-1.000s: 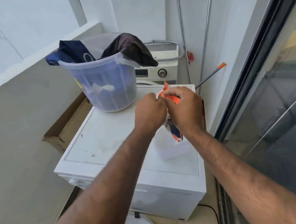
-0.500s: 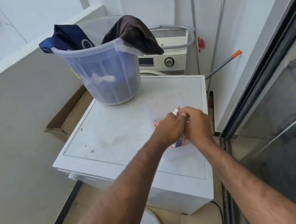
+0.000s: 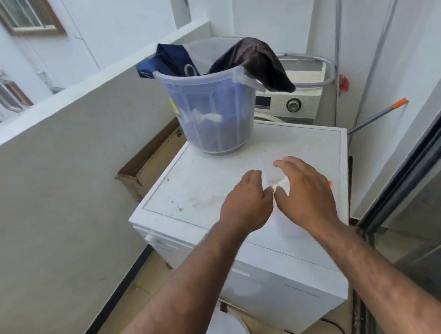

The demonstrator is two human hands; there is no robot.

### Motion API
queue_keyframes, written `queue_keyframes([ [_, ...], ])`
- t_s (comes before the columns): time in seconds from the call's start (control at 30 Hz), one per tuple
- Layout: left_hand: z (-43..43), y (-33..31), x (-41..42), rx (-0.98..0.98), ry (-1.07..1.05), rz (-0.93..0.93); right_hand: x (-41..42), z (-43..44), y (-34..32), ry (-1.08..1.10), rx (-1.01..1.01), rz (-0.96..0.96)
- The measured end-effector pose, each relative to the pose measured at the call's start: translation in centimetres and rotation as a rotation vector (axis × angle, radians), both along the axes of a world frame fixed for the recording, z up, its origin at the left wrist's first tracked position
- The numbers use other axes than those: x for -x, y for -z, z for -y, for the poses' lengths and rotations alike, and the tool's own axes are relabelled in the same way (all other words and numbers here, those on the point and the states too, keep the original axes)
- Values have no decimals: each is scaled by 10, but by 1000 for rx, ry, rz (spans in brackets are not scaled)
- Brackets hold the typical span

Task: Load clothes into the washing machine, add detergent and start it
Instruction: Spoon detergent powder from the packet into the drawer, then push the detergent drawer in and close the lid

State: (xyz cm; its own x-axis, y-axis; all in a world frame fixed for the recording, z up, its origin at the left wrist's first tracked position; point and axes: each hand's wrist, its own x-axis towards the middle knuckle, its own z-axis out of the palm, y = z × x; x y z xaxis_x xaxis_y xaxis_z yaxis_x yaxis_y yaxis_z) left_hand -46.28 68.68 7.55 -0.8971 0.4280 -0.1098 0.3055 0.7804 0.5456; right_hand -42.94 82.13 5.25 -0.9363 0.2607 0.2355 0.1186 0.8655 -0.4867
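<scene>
Over the white appliance's top [image 3: 202, 184], the right hand [image 3: 305, 188], fingers spread, and left hand [image 3: 246, 199], fingers curled, pinching or not unclear, meet at a clear plastic bag [image 3: 269, 167], seemingly after detergent; clothes [image 3: 254, 58] wait in the bucket [image 3: 214, 113] behind.

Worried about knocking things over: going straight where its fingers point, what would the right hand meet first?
The right hand reaches over a clear plastic piece; beyond that, probably the translucent bucket on the white appliance top, though depth is unclear.
</scene>
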Motion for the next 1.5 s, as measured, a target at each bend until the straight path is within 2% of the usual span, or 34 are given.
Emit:
queue_keyframes([
  [0.07,36,1,-5,101,-55,-103,4,25,-3,-78,-29,33],
  [0.23,138,-5,-32,222,-218,-177,14,106,-9,-293,-94,83],
  [0.47,285,-10,-89,231,-518,-196,7,251,-18,-621,-120,63],
  [0.7,412,-7,-170,244,-752,-174,-37,398,-16,-888,-149,56],
  [1.03,583,10,-285,189,-899,-185,-131,584,-4,-1068,-257,68],
  [1.2,660,18,-335,181,-951,-137,-175,669,5,-1126,-224,118],
  [1.33,707,28,-362,166,-1020,-82,-202,719,13,-1195,-202,181],
  [1.5,739,51,-374,48,-1160,-1,-216,758,27,-1258,-203,245],
])
